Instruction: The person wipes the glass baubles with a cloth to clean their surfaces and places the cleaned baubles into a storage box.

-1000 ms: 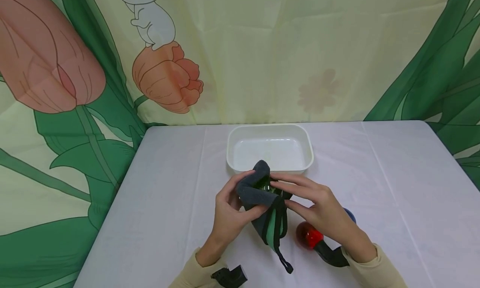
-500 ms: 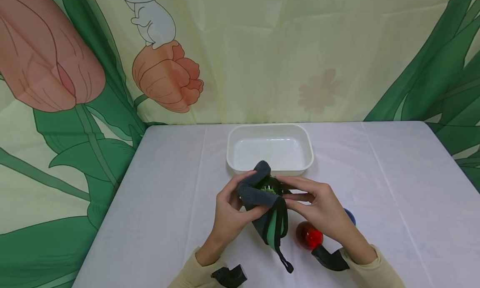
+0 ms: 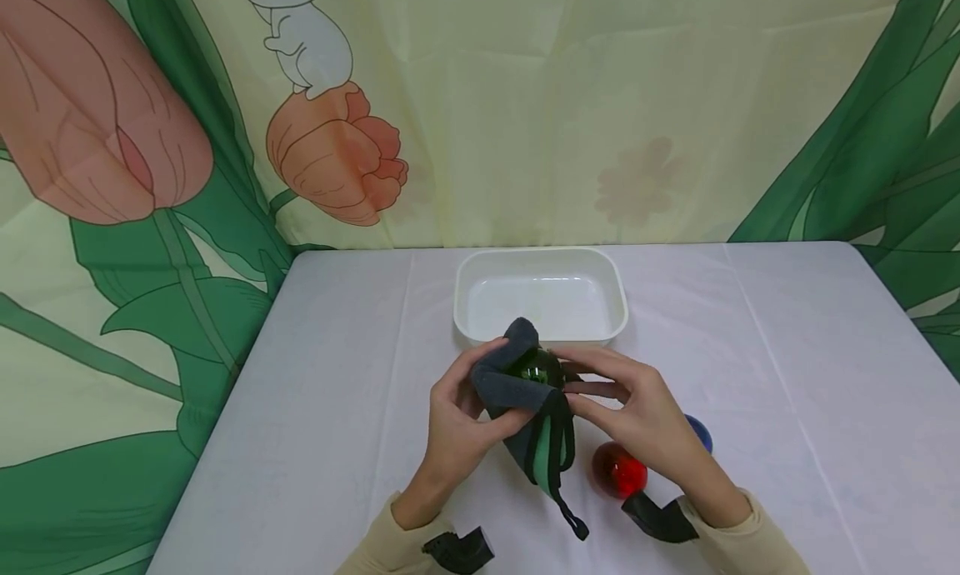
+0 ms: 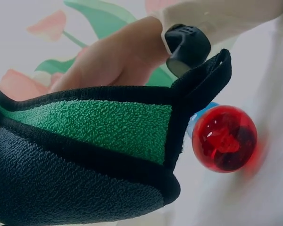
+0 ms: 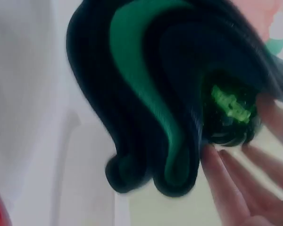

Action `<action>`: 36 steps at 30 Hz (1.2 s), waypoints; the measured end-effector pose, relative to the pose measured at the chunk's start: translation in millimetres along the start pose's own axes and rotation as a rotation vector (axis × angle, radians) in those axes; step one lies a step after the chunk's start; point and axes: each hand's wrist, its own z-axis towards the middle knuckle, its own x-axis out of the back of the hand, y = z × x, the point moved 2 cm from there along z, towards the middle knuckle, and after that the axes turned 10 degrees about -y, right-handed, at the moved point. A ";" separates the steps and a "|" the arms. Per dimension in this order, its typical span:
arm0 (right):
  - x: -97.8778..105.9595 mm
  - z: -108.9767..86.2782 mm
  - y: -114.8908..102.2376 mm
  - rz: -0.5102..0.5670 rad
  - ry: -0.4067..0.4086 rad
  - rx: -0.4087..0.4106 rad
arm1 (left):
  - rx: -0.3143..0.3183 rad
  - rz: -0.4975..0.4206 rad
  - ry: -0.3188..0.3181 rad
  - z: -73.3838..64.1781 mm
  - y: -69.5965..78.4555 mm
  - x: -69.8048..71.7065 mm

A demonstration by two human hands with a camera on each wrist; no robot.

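A dark grey and green cloth pouch (image 3: pixel 517 387) with black trim and a loop is held up over the table. My left hand (image 3: pixel 468 429) grips it by its folded rim, thumb in front. In its mouth sits a see-through green ball (image 3: pixel 538 367), partly covered by cloth. My right hand (image 3: pixel 630 400) pinches the ball with its fingertips, also visible around the green ball (image 5: pixel 231 110) in the right wrist view. A see-through red ball (image 3: pixel 618 471) lies below the right hand. Behind the right wrist, a blue round thing (image 3: pixel 699 432) is mostly hidden.
A white rectangular tub (image 3: pixel 540 296) stands at the back of the table, just beyond the pouch. White cloth covers the table (image 3: pixel 337 375). A printed curtain (image 3: pixel 525 125) hangs behind it. Black cameras (image 3: pixel 459 552) sit on the wrists.
The green ball shows more in the pouch's mouth than one second ago. My right fingers have shifted from the rim to the ball's side. The left hand barely moved.
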 end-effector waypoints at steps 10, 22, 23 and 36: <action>-1.9 -1.8 -7.6 -0.249 -0.015 0.306 | 0.027 -0.019 0.004 0.0 1.0 -1.2; -4.3 0.1 -2.0 -0.051 0.009 0.103 | -0.022 0.023 -0.005 -0.7 2.8 -0.3; -4.2 -0.1 -2.1 -0.057 0.011 0.100 | -0.025 0.022 -0.003 -0.4 2.9 -0.3; 0.1 0.9 -11.3 -0.268 0.015 0.536 | -0.014 0.003 0.010 0.3 6.0 -2.2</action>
